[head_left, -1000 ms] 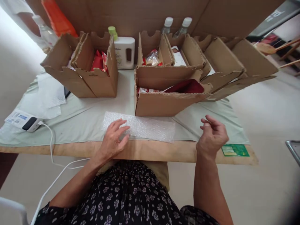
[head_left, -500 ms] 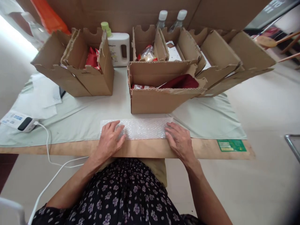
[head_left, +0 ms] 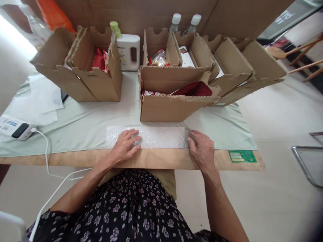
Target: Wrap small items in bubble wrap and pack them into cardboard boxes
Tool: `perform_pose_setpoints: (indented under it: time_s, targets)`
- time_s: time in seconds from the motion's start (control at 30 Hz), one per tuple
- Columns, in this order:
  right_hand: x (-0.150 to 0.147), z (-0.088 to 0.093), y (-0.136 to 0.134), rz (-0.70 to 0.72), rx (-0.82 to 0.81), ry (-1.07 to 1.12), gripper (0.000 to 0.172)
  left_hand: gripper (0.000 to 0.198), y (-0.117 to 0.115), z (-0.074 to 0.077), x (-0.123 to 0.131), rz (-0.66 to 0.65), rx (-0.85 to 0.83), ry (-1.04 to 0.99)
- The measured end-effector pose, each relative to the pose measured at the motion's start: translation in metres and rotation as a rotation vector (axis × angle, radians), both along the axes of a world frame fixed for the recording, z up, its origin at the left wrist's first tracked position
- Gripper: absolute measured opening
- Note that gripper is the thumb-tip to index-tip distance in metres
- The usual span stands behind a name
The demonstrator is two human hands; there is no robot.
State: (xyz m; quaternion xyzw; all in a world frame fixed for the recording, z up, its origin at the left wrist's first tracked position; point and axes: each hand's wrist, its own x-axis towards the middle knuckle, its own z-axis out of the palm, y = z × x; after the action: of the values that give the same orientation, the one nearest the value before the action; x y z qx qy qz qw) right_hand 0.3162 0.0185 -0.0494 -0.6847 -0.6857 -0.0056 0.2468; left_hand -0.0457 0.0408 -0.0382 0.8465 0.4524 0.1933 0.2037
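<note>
A long strip of clear bubble wrap [head_left: 156, 137] lies flat on the pale green cloth [head_left: 83, 127] near the table's front edge. My left hand [head_left: 124, 147] rests on the strip's left part, fingers stretched out flat. My right hand [head_left: 201, 150] sits at the strip's right end, fingers lying flat on the cloth and touching the edge of the wrap. Neither hand holds anything.
An open cardboard box [head_left: 174, 97] with red packets stands just behind the wrap. More open boxes [head_left: 83, 67] stand left and back right. A white jug [head_left: 129, 50], two bottles [head_left: 184, 23], a small white device [head_left: 19, 130] with a cable, and a green label [head_left: 242, 156] are around.
My right hand came down from the air at the right onto the bubble wrap, then slid to its right end. The left hand stayed on the wrap.
</note>
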Motion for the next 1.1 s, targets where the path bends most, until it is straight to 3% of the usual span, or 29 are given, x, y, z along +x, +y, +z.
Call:
perform_pose_setpoints:
  time_s: [0.13,0.23,0.37,0.5,0.67,0.73,0.8,0.87,0.97,1.03,1.1]
  targets:
    - [-0.015,0.000,0.030,-0.001,-0.080,0.001,0.039,0.039,0.012,-0.001,-0.029,0.353,0.123,0.040]
    - [-0.029,-0.001,0.041,0.023,-0.126,0.084,0.027,0.045,0.017,-0.004,-0.052,0.530,0.099,0.154]
    - [-0.033,0.013,0.017,0.056,-0.118,0.373,0.022,0.024,0.013,-0.003,-0.064,0.540,0.045,0.197]
    - [-0.048,0.034,-0.030,0.026,-0.284,0.719,0.031,0.015,0.016,0.014,-0.066,0.501,0.036,0.213]
    - [-0.098,0.031,-0.071,0.181,-0.569,1.026,0.059,0.026,0.064,0.044,-0.046,0.509,0.217,0.189]
    - [-0.119,0.022,-0.079,0.199,-0.612,1.041,0.066,0.043,0.084,0.050,-0.031,0.532,0.280,0.148]
    - [-0.134,0.014,-0.083,0.207,-0.590,1.012,0.066,0.061,0.089,0.050,-0.019,0.557,0.303,0.086]
    - [-0.140,0.012,-0.086,0.223,-0.567,1.001,0.058,0.059,0.073,0.045,-0.014,0.502,0.250,-0.005]
    - [-0.140,0.020,-0.084,0.259,-0.688,1.075,0.039,0.033,0.021,0.032,-0.023,0.310,0.007,-0.192]
    - [-0.142,0.030,-0.074,0.267,-0.782,1.179,0.034,0.036,-0.015,0.023,-0.034,0.243,-0.215,-0.351]
    - [-0.152,0.037,-0.054,0.271,-0.761,1.297,0.035,0.047,-0.036,0.015,-0.044,0.226,-0.361,-0.510]
